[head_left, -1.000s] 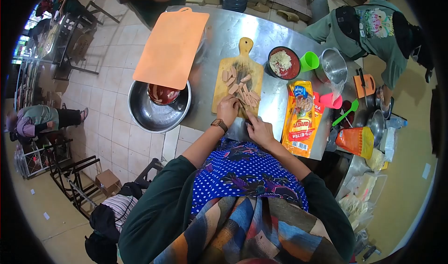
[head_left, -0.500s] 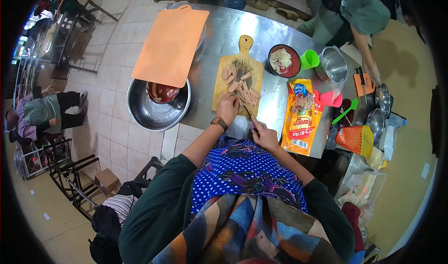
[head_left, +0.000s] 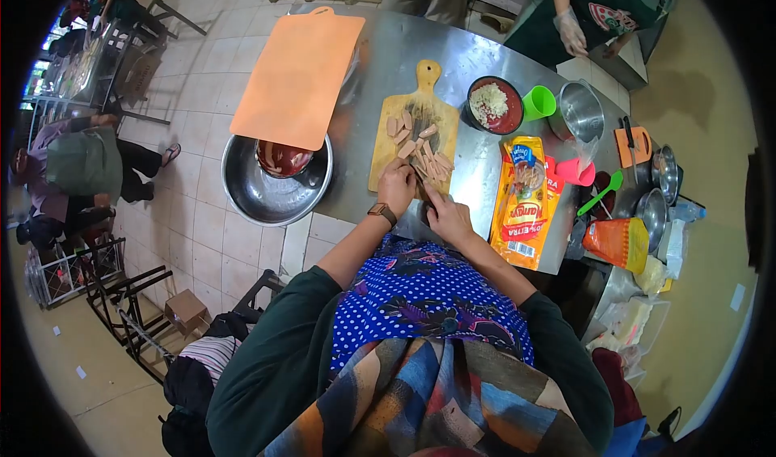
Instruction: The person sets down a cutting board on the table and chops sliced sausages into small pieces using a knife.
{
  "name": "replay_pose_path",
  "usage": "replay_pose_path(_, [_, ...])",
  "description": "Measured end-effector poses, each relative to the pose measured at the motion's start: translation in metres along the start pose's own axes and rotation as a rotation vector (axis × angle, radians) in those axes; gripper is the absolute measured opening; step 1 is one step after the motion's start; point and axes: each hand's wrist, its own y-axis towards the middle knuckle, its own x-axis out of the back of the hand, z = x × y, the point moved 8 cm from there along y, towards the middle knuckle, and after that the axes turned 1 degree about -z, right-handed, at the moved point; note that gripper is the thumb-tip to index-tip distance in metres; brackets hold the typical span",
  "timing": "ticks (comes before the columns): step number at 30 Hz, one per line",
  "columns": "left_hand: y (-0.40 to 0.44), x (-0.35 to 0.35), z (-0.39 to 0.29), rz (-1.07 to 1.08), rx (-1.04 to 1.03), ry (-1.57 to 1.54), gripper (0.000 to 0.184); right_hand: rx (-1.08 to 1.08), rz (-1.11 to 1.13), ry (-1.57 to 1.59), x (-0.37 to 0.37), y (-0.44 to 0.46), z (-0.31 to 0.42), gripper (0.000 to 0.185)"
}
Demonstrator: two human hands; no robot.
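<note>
A wooden cutting board (head_left: pixel 390 146) with a handle lies on the metal table, bearing many slices of pinkish sausage (head_left: pixel 428 151). At the board's near edge my left hand (head_left: pixel 397 187) has its fingers bent down beside the slices; anything under the fingertips is hidden. My right hand (head_left: pixel 447 217) is closed round a small knife (head_left: pixel 420 189), its forefinger stretched along the top and the blade close to my left fingertips. The knife's handle is mostly covered by my palm.
An orange mat (head_left: pixel 299 77) partly covers a steel bowl (head_left: pixel 242 190) at left. Right of the board are a bowl of chopped white bits (head_left: pixel 489 105), a green cup (head_left: pixel 538 102), yellow packets (head_left: pixel 521 214) and a pink cup (head_left: pixel 575 171). People stand across the table.
My right hand has moved up toward the board since half a second ago, bringing the knife closer to my left fingers. Across the table, people have shifted; one gloved hand now shows.
</note>
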Motion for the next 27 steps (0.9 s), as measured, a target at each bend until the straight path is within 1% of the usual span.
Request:
replay_pose_path(2, [0.000, 0.001, -0.002, -0.012, 0.021, 0.024, 0.003, -0.007, 0.010, 0.000, 0.001, -0.007, -0.003, 0.065])
replay_pose_path(6, [0.001, 0.002, -0.002, 0.004, 0.048, -0.008, 0.003, 0.029, -0.023, 0.096, 0.001, -0.036, -0.018, 0.066])
replay_pose_path(8, [0.005, 0.003, -0.003, 0.116, 0.097, -0.029, 0.012, 0.048, -0.051, 0.095, 0.007, -0.038, -0.018, 0.065])
replay_pose_path(9, [0.010, 0.008, -0.005, 0.113, 0.093, -0.028, 0.012, 0.050, -0.054, 0.094, 0.008, -0.036, -0.018, 0.065])
replay_pose_path(11, [0.020, 0.032, -0.009, -0.055, 0.100, -0.023, 0.023, 0.058, -0.112, 0.132, 0.017, -0.029, -0.008, 0.064])
replay_pose_path(12, [0.025, 0.032, -0.006, -0.053, 0.101, -0.022, 0.023, 0.057, -0.112, 0.134, 0.015, -0.025, -0.006, 0.064])
replay_pose_path(14, [0.040, 0.032, -0.002, -0.081, 0.062, 0.147, 0.027, 0.080, -0.020, 0.060, 0.004, -0.014, -0.004, 0.062])
replay_pose_path(15, [0.045, 0.032, 0.001, -0.082, 0.062, 0.149, 0.027, 0.069, 0.017, 0.010, 0.001, -0.011, -0.005, 0.062])
replay_pose_path(17, [0.052, 0.016, 0.004, 0.115, 0.042, 0.169, 0.025, 0.048, 0.007, 0.022, 0.005, -0.004, -0.009, 0.063])
replay_pose_path(18, [0.053, 0.016, 0.005, 0.114, 0.040, 0.169, 0.025, 0.023, 0.000, 0.033, 0.008, -0.002, -0.012, 0.063])
replay_pose_path(19, [0.053, 0.012, 0.009, 0.168, 0.084, 0.147, 0.023, 0.025, -0.043, 0.036, 0.012, 0.000, -0.014, 0.064])
replay_pose_path(20, [0.052, 0.008, 0.013, 0.222, 0.127, 0.125, 0.021, 0.026, -0.045, 0.034, 0.013, 0.000, -0.015, 0.064])
replay_pose_path(21, [0.052, 0.009, 0.012, 0.221, 0.125, 0.124, 0.021, 0.008, -0.030, 0.037, 0.013, 0.000, -0.018, 0.064])
replay_pose_path(23, [0.048, 0.024, -0.004, 0.083, -0.001, 0.048, 0.013, -0.011, -0.017, 0.041, 0.013, -0.001, -0.021, 0.064])
replay_pose_path(24, [0.042, 0.025, -0.007, 0.084, -0.002, 0.047, 0.013, -0.013, -0.036, 0.066, 0.014, -0.003, -0.021, 0.064])
replay_pose_path(26, [0.030, 0.033, -0.027, 0.028, -0.206, 0.027, 0.016, -0.011, -0.053, 0.093, 0.011, -0.004, -0.022, 0.064])
replay_pose_path(27, [0.026, 0.031, -0.027, 0.027, -0.204, 0.030, 0.016, -0.010, -0.053, 0.086, 0.008, -0.004, -0.023, 0.065])
